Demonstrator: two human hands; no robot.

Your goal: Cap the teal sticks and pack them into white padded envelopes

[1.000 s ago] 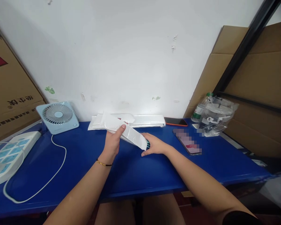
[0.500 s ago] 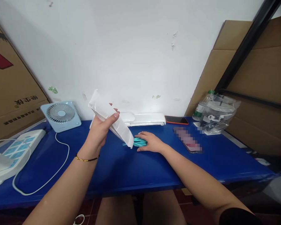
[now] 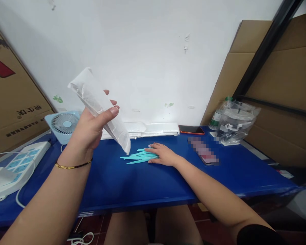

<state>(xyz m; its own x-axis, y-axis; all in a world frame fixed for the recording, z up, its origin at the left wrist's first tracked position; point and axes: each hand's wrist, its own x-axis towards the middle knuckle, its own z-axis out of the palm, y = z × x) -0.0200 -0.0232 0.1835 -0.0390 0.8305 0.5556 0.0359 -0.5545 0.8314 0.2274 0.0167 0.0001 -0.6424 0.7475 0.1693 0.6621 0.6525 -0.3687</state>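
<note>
Table top [image 3: 132,183]: smooth, glossy blue. Sleeve [image 3: 99,105]: matt white paper. Teal sticks [image 3: 139,157]: smooth plastic. Boxes [image 3: 277,78]: matt brown cardboard.

Your blue table [image 3: 132,183] carries teal sticks [image 3: 139,157] fanned at centre, a desk fan [image 3: 62,125], power strip [image 3: 14,168], white packets [image 3: 153,129], two phones [image 3: 203,152], a bagged bottle [image 3: 233,123].

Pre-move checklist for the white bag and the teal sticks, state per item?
1. White bag gripped by left hand, lifted off the table: ok.
2. Bag's open end points down, above the teal sticks: ok.
3. Bag fully emptied: cannot tell, it is opaque.
4. Sticks lie on the blue table, held under the right hand: ok.
5. Sticks bundled neatly: not ok, the tips are fanned out.
6. Phone apart from the sticks: ok.
</note>
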